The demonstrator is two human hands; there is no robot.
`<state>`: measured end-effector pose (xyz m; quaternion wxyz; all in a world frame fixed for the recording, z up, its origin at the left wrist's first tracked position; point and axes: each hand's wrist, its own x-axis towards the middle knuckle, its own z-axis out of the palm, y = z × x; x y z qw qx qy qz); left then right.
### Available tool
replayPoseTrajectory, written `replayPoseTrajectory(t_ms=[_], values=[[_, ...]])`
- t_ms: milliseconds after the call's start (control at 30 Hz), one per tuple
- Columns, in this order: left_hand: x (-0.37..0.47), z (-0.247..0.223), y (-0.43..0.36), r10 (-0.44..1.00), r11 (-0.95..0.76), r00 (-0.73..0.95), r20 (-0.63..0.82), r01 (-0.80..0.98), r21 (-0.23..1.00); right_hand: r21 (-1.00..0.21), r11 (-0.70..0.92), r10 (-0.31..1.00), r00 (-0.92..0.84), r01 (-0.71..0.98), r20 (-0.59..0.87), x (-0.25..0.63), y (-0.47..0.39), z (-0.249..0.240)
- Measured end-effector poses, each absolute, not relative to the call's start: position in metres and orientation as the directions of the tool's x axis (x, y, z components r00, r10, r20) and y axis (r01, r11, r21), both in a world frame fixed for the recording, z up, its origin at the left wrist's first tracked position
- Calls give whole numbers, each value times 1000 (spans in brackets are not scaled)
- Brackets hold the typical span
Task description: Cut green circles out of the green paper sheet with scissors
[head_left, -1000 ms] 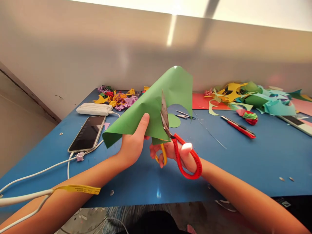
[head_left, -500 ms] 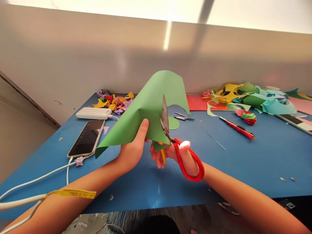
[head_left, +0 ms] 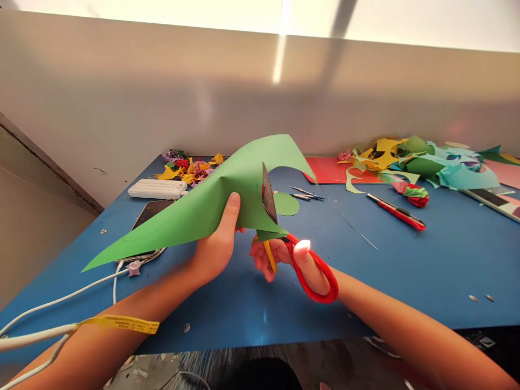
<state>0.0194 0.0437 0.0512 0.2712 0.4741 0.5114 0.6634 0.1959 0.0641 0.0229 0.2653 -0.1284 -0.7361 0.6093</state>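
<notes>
A large sheet of green paper [head_left: 195,214] is curved over my left hand [head_left: 217,244], whose thumb presses on its face while the other fingers are mostly hidden beneath. My right hand [head_left: 292,260] holds red-handled scissors [head_left: 320,276], the thumb through the red loop. One dark blade stands in front of the sheet at a cut edge, and the paper's lower corner covers the pivot. A yellow strip-like piece shows by the right fingers. Behind the scissors a green paper disc [head_left: 286,204] lies on the blue table [head_left: 252,309].
A phone [head_left: 152,212] and white power bank [head_left: 157,188] with cables lie left. Crumpled paper flowers [head_left: 197,169] are behind. A red cutter [head_left: 396,211], a rolled paper flower [head_left: 412,194] and paper scraps [head_left: 426,162] lie right. Pens [head_left: 306,196] sit near the red sheet [head_left: 325,170].
The green sheet has tilted lower and spread leftward, now covering part of the phone. The scissor blades have come closer together, and both hands have shifted slightly left.
</notes>
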Motion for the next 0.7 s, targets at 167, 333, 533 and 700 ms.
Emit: replayPoseTrajectory(t_ms=[167,333,533,700], values=[[19,51,42,860,-348,-316,402,214,913,-961,229,526,-812,-154,255,195,65,21],[22,46,43,880,-386,-271,391,73,919,-951,262,532,-798,-165,285,195,66,24],[16,44,36,859,-353,-272,434,298,887,-950,282,508,-819,-133,266,196,65,28],[12,54,30,841,-323,-238,486,500,803,-968,233,536,-818,-94,209,196,65,28]])
